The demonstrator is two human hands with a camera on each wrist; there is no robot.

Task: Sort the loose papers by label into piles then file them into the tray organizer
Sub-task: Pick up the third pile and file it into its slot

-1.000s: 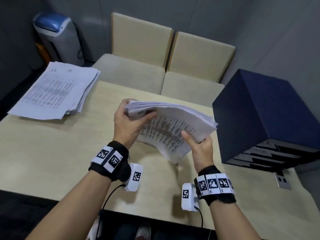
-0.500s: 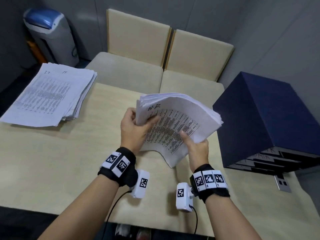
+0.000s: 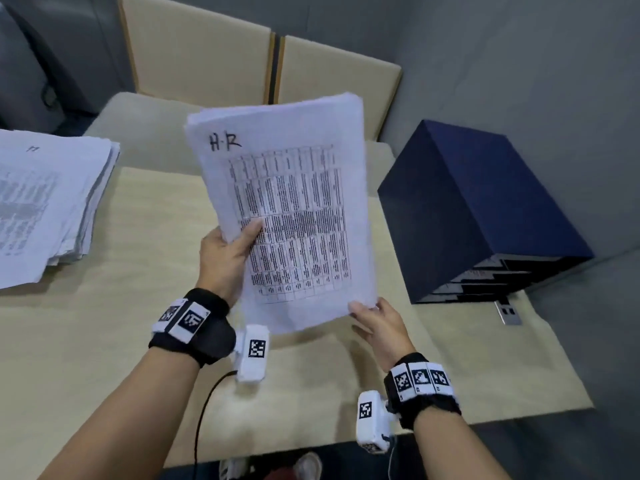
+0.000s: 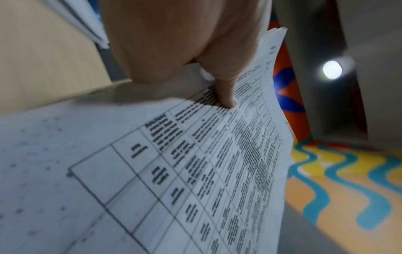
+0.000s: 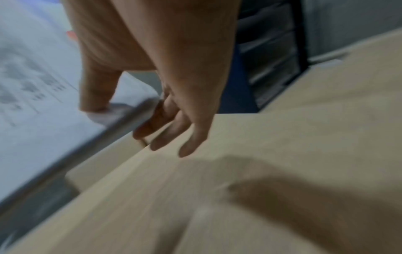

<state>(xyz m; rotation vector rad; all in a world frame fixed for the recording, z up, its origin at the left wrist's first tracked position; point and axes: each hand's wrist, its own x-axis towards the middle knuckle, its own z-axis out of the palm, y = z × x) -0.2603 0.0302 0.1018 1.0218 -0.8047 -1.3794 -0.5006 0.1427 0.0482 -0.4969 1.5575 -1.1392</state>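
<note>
- Raised since the earlier frames, your stack of papers (image 3: pixel 287 209) now stands nearly upright above the tabletop (image 3: pixel 138 278), its top sheet facing you with "H-R" handwritten at the upper left and a printed table below.
- Your left hand (image 3: pixel 225 258) holds the stack at its left edge; the grip is closed on the papers, thumb (image 4: pixel 226 92) pressed on the printed table, fingers hidden behind.
- Your right hand (image 3: pixel 379 323) pinches the lower right corner between thumb (image 5: pixel 95 92) and fingers, the remaining fingers hanging loose.
- A second pile of papers (image 3: pixel 45 202) lies flat at the tabletop's left side, well apart from the held stack.
- The dark blue tray organizer (image 3: pixel 478 209) stands at the right, its open trays facing you.
- Two beige chairs (image 3: pixel 263 74) sit beyond the tabletop.
</note>
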